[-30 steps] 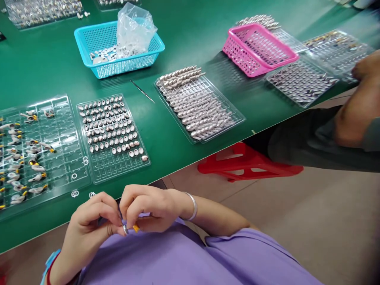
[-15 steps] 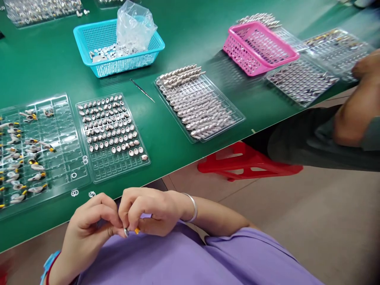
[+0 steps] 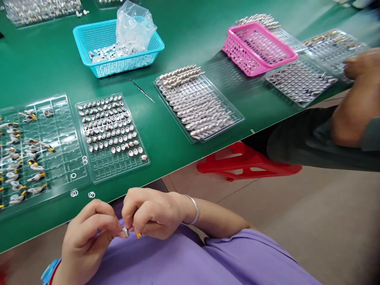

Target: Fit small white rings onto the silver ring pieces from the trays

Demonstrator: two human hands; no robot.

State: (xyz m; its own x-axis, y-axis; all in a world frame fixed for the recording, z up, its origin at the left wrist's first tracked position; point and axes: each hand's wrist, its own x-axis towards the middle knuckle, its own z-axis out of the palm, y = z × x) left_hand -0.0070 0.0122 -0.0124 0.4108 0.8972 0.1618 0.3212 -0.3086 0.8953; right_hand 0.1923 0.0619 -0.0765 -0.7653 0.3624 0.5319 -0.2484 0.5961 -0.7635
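Note:
In front of my purple top, my two hands meet at the fingertips. My left hand [image 3: 90, 235] pinches a small shiny round earbud cap [image 3: 126, 232] between thumb and fingers. The curled fingers of my right hand [image 3: 156, 213] close on a small earbud part whose yellow end [image 3: 138, 235] sticks out below; the rest of it is hidden. Nearest on the table is a clear tray [image 3: 105, 172] with rows of small round caps. Left of it lies a larger clear tray [image 3: 63, 158] holding grey-white earbud parts with yellow ends.
White rings [image 3: 91, 194] lie near the table edge. Tweezers [image 3: 141, 90] rest behind the cap tray, near a blue basket [image 3: 127, 61] with a plastic bag. A tray of stem-like parts [image 3: 202, 113], a pink basket [image 3: 252, 59], a red stool [image 3: 246, 168] and another person's arm [image 3: 356, 107] are rightward.
My hands have shifted slightly; the fingertips of my right hand have drawn a little away from my left. Both still pinch the small parts. The other person's hand moved slightly left.

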